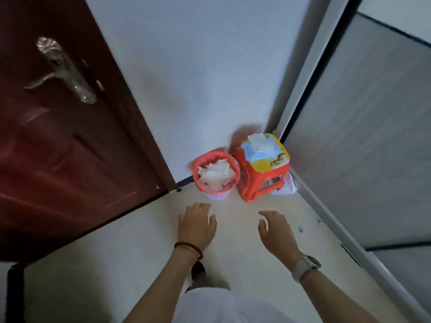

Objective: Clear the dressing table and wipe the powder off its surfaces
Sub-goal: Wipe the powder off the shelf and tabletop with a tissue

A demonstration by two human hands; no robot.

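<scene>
Both hands reach forward over the pale floor (130,252) toward the corner where the white wall meets a frosted sliding panel (363,159). The left hand (196,226) is spread with relaxed fingers and holds nothing; the right hand (276,231) is likewise loose, fingers gently bent, empty. A beaded bracelet (189,249) sits on the left wrist and a pale watch (305,268) on the right.

In that corner stands a small red wastebasket (200,180), nearly full of crumpled white tissue (215,174), and touching it on the right a red plastic stool (250,183) with a yellow printed top. On the stool's top lies a blue pack of wipes (261,149) with a white sheet sticking up from it. The dressing table itself is nowhere in view, so the powdered surfaces cannot be judged from here.

My guess is that the person is after a wipe. The pack is light and unanchored, so a one-handed tug could lift the whole pack or drag out several sheets. The stool stands hard against the basket; a knock could tip the overfull basket and spill tissue across the floor.

The whole view is blurred by motion. The dark red door (58,136) at left and its handle (67,73) are smeared, the print on the stool's top is unreadable, and white papers under the stool (288,186) are too hidden to name. A foot shows only in part between the forearms.
</scene>
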